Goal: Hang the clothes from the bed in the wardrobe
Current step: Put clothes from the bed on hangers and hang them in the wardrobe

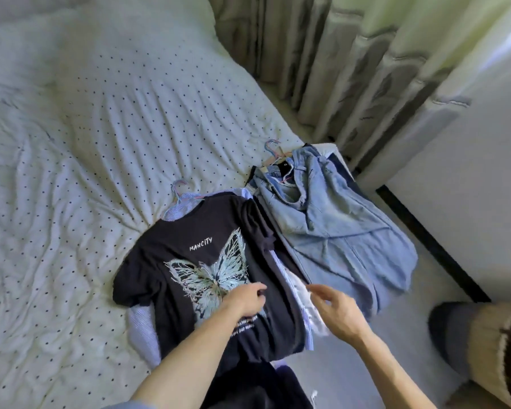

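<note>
A black T-shirt (201, 261) with a pale butterfly print lies on top of a pile at the bed's near corner, on a hanger whose hook (178, 188) pokes out at the collar. Under it are a blue striped shirt (143, 332) and something white (303, 293). To the right lies a light blue denim garment (337, 228) with its own hanger hook (273, 147). My left hand (244, 301) rests on the T-shirt's print, fingers extended toward the right. My right hand (335, 309) hovers just right of the pile, fingers loosely spread, holding nothing.
The bed's white dotted sheet (101, 128) spreads to the left and back. Grey-green curtains (351, 69) hang behind the bed corner. A white wall with a black skirting strip (431, 243) runs along the right. A slippered foot (469, 343) stands on the floor at lower right.
</note>
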{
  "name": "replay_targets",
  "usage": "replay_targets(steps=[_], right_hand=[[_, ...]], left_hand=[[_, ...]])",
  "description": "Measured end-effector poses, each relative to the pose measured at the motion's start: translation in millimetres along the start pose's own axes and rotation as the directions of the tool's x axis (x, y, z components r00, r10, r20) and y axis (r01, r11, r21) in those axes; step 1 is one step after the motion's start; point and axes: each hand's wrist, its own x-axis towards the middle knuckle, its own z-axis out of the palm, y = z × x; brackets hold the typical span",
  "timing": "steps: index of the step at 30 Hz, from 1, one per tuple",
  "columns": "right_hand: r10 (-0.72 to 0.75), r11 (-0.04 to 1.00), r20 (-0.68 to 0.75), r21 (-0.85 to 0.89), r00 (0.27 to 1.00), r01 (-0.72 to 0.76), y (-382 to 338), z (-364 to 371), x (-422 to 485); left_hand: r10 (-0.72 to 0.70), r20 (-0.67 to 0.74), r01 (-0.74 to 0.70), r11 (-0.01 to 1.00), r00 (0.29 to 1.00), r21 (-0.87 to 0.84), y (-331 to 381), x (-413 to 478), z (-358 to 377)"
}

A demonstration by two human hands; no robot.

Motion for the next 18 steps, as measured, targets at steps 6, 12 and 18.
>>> replay_targets(steps=[6, 12, 18], right_hand=[[-0.041, 0.994, -0.426, 0.076, 0.904, 0.081, 102, -44, -131], [0.257, 0.956, -0.655, 0.279, 0.711, -0.089, 223, -39, -268], [0.561, 0.825, -0.747, 0.47, 0.355, -0.314, 325, 7, -401]], left_hand=[[0.365, -0.032, -0.334, 0.882, 0.931, 0.331, 139, -59, 48], [0.707, 0.159, -0.613, 0.451, 0.689, 0.649, 270, -113, 151], [0.758, 0.507, -0.751, -0.034, 0.412, 0.66, 375, -173, 288]])
